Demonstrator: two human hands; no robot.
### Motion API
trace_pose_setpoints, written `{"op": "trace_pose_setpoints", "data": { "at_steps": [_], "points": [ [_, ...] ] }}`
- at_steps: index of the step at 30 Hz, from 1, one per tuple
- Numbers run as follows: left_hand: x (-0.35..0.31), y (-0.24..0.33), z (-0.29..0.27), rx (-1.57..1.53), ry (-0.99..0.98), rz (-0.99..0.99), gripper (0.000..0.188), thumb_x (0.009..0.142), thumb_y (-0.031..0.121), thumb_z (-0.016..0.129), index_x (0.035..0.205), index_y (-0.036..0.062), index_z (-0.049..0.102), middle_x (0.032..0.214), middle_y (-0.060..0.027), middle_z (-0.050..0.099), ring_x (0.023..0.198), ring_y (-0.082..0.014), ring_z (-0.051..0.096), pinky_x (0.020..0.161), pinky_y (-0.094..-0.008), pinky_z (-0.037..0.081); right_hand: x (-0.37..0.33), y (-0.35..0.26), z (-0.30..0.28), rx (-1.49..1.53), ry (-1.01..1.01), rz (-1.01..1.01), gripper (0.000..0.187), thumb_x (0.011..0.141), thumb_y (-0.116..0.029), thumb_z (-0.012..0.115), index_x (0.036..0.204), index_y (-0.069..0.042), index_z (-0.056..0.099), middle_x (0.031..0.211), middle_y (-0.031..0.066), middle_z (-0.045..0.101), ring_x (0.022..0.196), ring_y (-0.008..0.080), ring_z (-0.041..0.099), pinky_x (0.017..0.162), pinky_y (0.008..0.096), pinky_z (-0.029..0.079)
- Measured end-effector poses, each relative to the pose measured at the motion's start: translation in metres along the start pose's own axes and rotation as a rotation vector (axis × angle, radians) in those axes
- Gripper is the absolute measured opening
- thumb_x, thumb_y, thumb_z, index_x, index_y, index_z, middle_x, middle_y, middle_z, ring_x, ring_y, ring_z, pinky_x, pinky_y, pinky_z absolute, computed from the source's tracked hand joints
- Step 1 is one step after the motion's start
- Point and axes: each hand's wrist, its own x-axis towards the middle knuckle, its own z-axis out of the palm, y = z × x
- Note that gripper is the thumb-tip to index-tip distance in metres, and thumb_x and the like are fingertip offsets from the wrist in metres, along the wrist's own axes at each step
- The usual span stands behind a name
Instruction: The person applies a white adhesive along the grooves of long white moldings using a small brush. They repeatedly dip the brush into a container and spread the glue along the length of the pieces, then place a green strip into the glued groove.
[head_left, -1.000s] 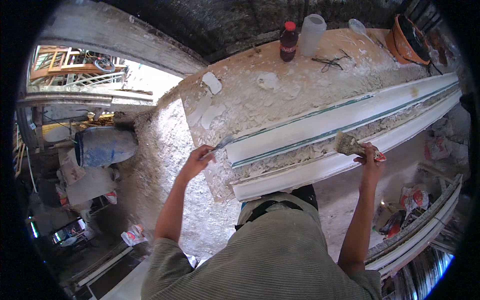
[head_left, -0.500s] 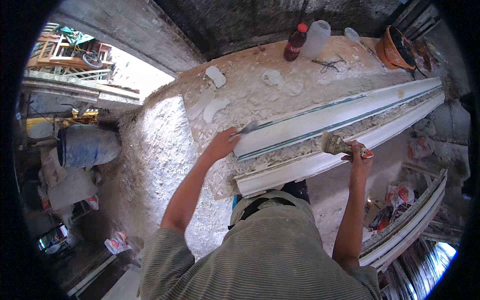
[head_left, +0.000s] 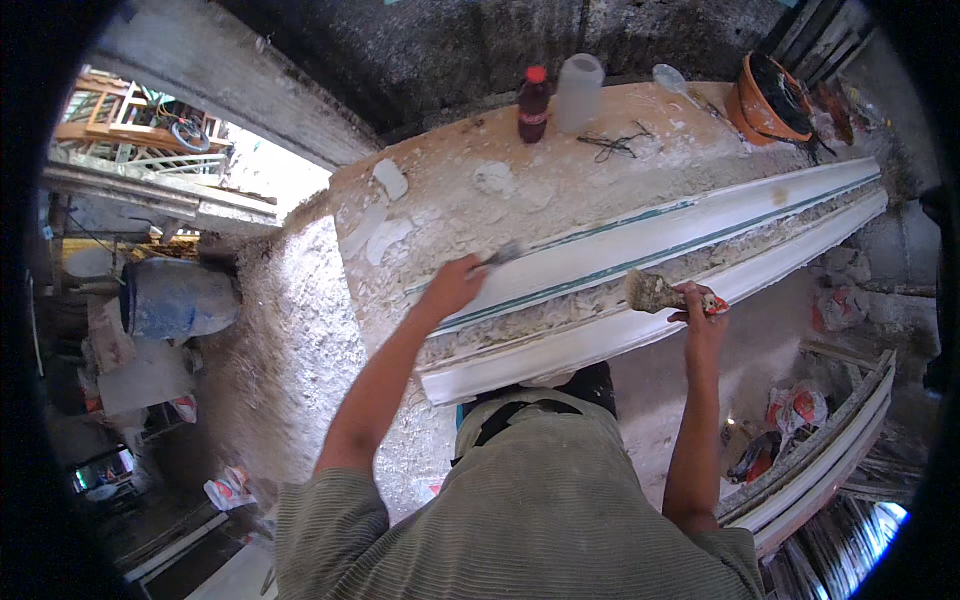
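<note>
My left hand (head_left: 455, 287) is closed round a slim tool with a flat grey metal end, which looks like a scraper (head_left: 500, 255). Its tip lies at the far edge of a long white plaster moulding (head_left: 610, 245) with green stripes along it. In my right hand (head_left: 700, 312) is a wide paintbrush (head_left: 655, 291) with pale, caked bristles and a red-tipped handle. The bristles point left, over the rough trough between the striped face and the white near strip (head_left: 600, 345). Whether they touch it I cannot tell.
Beyond the moulding stand a red-capped bottle of dark drink (head_left: 533, 105), a cloudy plastic jug (head_left: 578, 95) and an orange bucket (head_left: 765, 105). Plaster chunks (head_left: 388, 180) and tangled wire (head_left: 612, 145) lie on the bench. More white mouldings (head_left: 830, 450) are stacked at right; a blue drum (head_left: 180, 298) is at left.
The view has shifted, so the bottle and jug appear farther left. My left hand with its tool has moved right along the moulding's far edge. My right hand still holds the paintbrush.
</note>
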Motion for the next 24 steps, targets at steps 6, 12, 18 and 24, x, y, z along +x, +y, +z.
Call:
{"op": "trace_pose_setpoints", "data": {
  "at_steps": [6,12,18,24],
  "points": [
    [0.009,0.019,0.017,0.072,0.023,-0.082,0.022,0.094,0.022,0.065,0.105,0.0036,0.066,0.089,-0.0263,0.068,0.084,-0.0432,0.068,0.072,-0.0451,0.052,0.073,0.024,-0.098,0.052,0.072,0.082,0.027,0.098,-0.027,0.065,0.103,-0.002,0.068,0.098,0.0092,0.071,0.081,0.0172,0.069,0.059,0.0291,0.056],
    [0.155,0.169,0.152,0.061,0.029,0.018,0.032,0.095,0.028,0.061,0.109,0.0006,0.067,0.106,-0.0251,0.070,0.101,-0.0460,0.064,0.092,-0.0504,0.050,0.126,0.015,-0.169,0.046,0.118,0.154,0.027,0.098,-0.029,0.066,0.105,-0.003,0.068,0.099,0.0083,0.071,0.081,0.0157,0.068,0.059,0.0286,0.054],
    [0.170,0.194,0.146,0.120,-0.054,0.059,0.033,0.096,0.029,0.060,0.111,-0.0007,0.066,0.104,-0.0268,0.069,0.100,-0.0423,0.067,0.090,-0.0456,0.051,0.153,0.017,-0.235,0.085,0.192,0.078,0.027,0.097,-0.029,0.067,0.102,-0.002,0.069,0.096,0.0074,0.070,0.077,0.0146,0.066,0.059,0.0300,0.053],
    [0.115,0.169,0.111,0.120,-0.110,-0.207,0.035,0.098,0.031,0.059,0.113,-0.0003,0.066,0.102,-0.0265,0.069,0.101,-0.0418,0.067,0.089,-0.0441,0.051,0.137,0.054,-0.289,0.142,0.393,0.275,0.029,0.096,-0.030,0.068,0.104,-0.002,0.068,0.096,0.0076,0.071,0.077,0.0159,0.067,0.059,0.0302,0.053]
  ]
}}
